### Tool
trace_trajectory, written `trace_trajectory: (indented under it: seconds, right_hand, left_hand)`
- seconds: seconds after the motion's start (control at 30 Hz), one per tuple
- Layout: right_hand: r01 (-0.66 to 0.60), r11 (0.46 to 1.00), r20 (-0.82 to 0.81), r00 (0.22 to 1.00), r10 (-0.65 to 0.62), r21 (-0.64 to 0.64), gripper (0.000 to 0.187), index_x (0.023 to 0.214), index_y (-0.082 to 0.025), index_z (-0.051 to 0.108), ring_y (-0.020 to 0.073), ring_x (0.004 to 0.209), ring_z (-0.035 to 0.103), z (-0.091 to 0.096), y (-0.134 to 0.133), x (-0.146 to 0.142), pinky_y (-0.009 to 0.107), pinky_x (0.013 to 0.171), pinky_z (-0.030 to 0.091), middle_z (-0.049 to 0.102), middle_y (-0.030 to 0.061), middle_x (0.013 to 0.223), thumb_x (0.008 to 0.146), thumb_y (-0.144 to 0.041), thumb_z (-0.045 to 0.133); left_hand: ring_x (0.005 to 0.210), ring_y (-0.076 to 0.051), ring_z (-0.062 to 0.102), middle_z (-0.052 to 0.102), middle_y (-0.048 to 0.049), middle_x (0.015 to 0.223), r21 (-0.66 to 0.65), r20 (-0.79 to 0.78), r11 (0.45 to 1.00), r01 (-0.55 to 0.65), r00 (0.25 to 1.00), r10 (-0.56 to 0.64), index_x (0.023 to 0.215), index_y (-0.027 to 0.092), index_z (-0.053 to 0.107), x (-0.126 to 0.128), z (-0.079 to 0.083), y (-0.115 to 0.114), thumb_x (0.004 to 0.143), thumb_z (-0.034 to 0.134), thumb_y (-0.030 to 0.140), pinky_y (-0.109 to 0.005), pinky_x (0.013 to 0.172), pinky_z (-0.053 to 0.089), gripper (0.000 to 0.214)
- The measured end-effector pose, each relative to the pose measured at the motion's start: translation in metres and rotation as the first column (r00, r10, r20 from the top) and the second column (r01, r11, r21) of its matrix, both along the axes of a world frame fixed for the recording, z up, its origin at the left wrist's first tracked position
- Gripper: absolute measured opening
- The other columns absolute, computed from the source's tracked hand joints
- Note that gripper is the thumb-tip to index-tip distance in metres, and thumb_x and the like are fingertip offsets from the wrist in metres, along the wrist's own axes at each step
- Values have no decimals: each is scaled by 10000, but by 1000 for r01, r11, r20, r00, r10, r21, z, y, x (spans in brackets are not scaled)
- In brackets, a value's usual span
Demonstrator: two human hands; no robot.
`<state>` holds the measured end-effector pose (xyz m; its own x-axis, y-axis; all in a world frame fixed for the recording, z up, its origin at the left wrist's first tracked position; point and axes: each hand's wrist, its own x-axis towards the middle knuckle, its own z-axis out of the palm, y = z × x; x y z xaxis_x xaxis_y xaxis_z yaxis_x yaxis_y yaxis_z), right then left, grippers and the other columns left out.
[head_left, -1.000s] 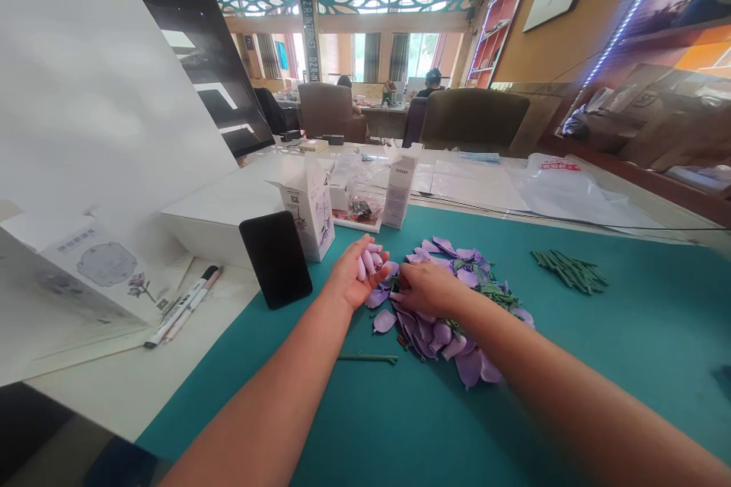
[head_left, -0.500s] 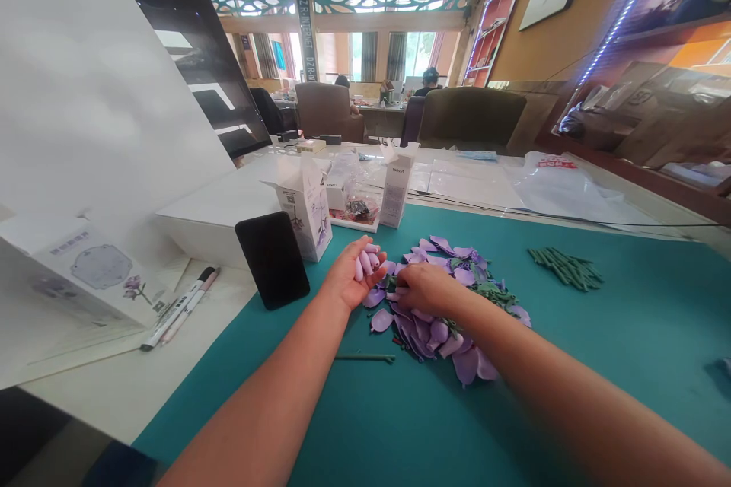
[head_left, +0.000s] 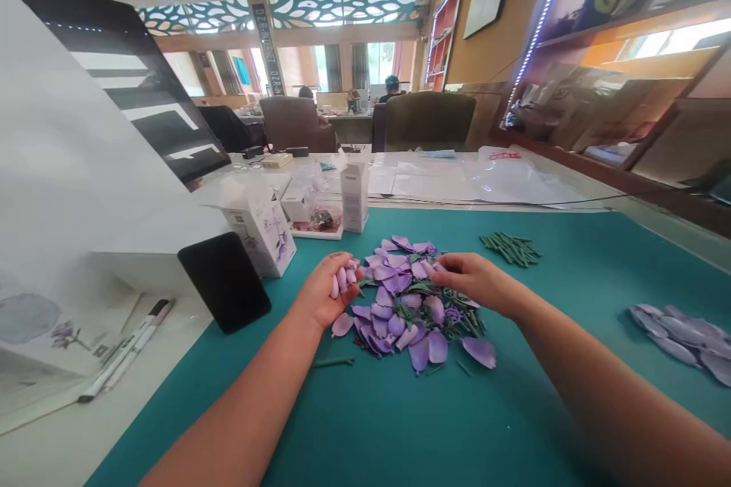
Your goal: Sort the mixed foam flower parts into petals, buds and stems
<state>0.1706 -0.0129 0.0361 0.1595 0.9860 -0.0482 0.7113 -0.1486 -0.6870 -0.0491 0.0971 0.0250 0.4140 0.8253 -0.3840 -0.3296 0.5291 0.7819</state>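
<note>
A loose heap of purple plastic petals, with green leafy bits among them, lies on the teal mat. At the heap's left edge my left hand is curled around several pale lilac flower pieces. Over the right side of the heap is my right hand, thumb and fingers pinched on a small pale lilac piece; the fingers partly cover it. One purple petal lies apart, below my right hand. A green stem rests near my left forearm.
Green stems are bunched behind my right hand, and greyish-purple petals lie at far right. A black phone-like slab leans by an open white carton. A narrow box stands behind the heap. Markers lie at left.
The view has swung right. My right hand has drawn back from the middle of the heap to its right side, pinching a lilac piece. My left hand still holds its pieces.
</note>
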Motion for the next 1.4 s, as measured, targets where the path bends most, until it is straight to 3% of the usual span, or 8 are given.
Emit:
trace_trajectory:
  seconds: [0.2, 0.33, 0.4, 0.47, 0.73, 0.9, 1.2, 1.4]
  right_hand:
    - [365, 921, 51, 926, -374, 132, 443, 671, -212, 493, 140, 582, 496, -36, -53, 92, 252, 528, 370, 586, 14, 651, 790, -628, 400]
    - [520, 833, 252, 794, -553, 190, 383, 690, -226, 491, 160, 558, 519, -58, -78, 135, 262, 507, 353, 566, 1, 590, 824, -572, 395]
    - [559, 801, 310, 739, -599, 216, 337, 740, -229, 512, 177, 601, 556, -67, -86, 149, 271, 531, 367, 605, 15, 648, 838, -531, 399]
    - [549, 803, 362, 718, -594, 229, 309, 771, -226, 529, 191, 658, 578, -76, -92, 160, 282, 568, 386, 631, 36, 714, 859, -489, 391]
    - [427, 860, 463, 724, -511, 280, 223, 896, -173, 627, 245, 917, 569, -106, -96, 183, 345, 806, 405, 641, 123, 932, 857, -308, 453]
    - [413, 865, 422, 756, -501, 286, 302, 1065, -184, 639, 220, 999, 564, -108, -95, 190, 335, 865, 405, 642, 109, 1061, 861, -269, 432]
    - [359, 894, 352, 828, -437, 267, 351, 1053, -232, 652, 206, 1075, 564, -100, -93, 188, 319, 908, 406, 653, 45, 1155, 920, -295, 333]
    - [401, 880, 305, 830, -467, 255, 375, 1053, -197, 633, 188, 996, 602, -100, -94, 192, 290, 846, 438, 669, 72, 1105, 930, -280, 289]
  left_hand:
    - [584, -116, 600, 577, 12, 724, 203, -174, 915, 348, 933, -316, 870, 194, 511, 65, 17, -63, 685, 668, 211, -148, 364, 445, 243]
    - [601, -129, 592, 566, -1, 693, 341, -370, 749, 568, 813, -449, 852, 180, 533, 132, 10, -98, 729, 585, 215, -185, 399, 466, 138]
    - [632, -128, 605, 594, -5, 725, 452, -606, 565, 690, 702, -373, 896, 187, 554, 165, 1, -111, 771, 524, 204, -203, 463, 499, 130]
    - [680, -129, 616, 623, -10, 789, 545, -827, 235, 805, 562, -7, 922, 204, 579, 192, -10, -122, 812, 476, 204, -228, 584, 528, 151]
    - [940, -236, 582, 548, -108, 1093, 508, -819, -64, 859, 505, 274, 1089, 193, 559, 250, -46, -154, 880, 391, 138, -357, 765, 498, 274]
    - [1019, -251, 516, 544, -100, 1102, 516, -784, -110, 850, 520, 338, 1107, 189, 536, 264, -58, -156, 917, 371, 213, -402, 838, 460, 252]
    - [1211, -254, 417, 468, -130, 1296, 572, -773, 7, 820, 536, 341, 1271, 139, 386, 276, -69, -148, 798, 571, 334, -400, 1017, 361, 544]
    - [1218, -267, 438, 487, -156, 1302, 565, -798, 14, 825, 541, 265, 1399, 102, 235, 292, -71, -148, 798, 560, 318, -447, 1066, 314, 717]
